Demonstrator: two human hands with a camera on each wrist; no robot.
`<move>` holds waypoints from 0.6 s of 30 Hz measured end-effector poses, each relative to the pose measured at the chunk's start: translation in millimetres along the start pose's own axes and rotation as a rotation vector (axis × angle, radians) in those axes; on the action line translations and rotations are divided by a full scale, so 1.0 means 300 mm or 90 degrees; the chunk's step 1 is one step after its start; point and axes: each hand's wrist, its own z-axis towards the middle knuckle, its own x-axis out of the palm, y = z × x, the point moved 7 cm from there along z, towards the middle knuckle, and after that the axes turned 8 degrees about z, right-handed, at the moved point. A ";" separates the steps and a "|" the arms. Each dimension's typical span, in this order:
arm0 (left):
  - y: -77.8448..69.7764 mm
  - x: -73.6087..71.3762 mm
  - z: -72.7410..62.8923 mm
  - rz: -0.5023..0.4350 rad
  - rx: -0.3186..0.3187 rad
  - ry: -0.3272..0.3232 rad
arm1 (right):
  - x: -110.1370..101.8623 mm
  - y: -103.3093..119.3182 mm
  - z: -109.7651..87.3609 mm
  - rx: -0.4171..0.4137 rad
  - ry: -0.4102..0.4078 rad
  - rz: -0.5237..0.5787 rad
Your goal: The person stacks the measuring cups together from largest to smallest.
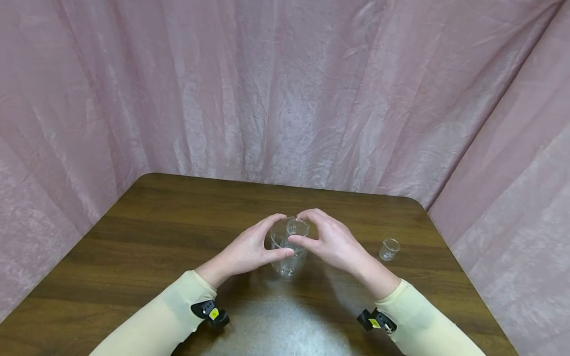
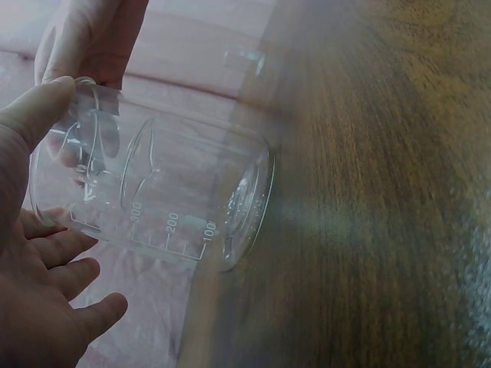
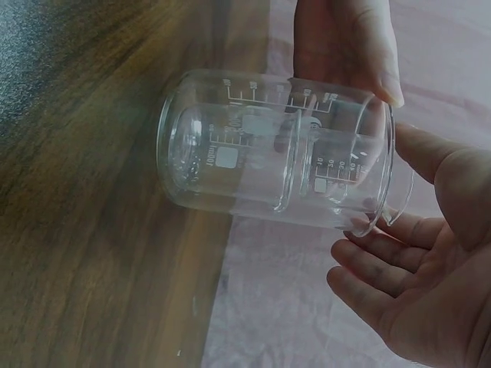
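Note:
A large clear glass beaker [image 1: 287,269] with white graduation marks stands upright on the table. My left hand [image 1: 249,249] grips it near the rim, thumb on the near side and fingers around the far side. Inside its lower part sits a medium glass beaker [image 3: 230,161]. A smaller glass beaker [image 3: 337,172] is in the upper part of the large one, its rim slightly above the large rim. My right hand [image 1: 331,242] pinches that smaller beaker at the rim between thumb and forefinger, the other fingers spread beside the large beaker.
A tiny glass beaker [image 1: 389,250] stands upright on the wooden table [image 1: 133,237], right of my right hand. Pink curtains [image 1: 276,99] hang behind the table and along its sides. Light glares off the tabletop near the front.

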 end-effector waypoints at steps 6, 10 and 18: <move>0.004 0.001 0.000 0.001 -0.009 0.006 | 0.004 -0.006 0.003 0.000 0.000 -0.005; 0.002 -0.002 -0.002 0.000 -0.011 0.006 | 0.010 -0.007 0.007 -0.002 0.000 -0.006; 0.000 -0.001 -0.004 -0.012 -0.003 0.008 | 0.018 -0.008 0.012 -0.009 0.005 -0.011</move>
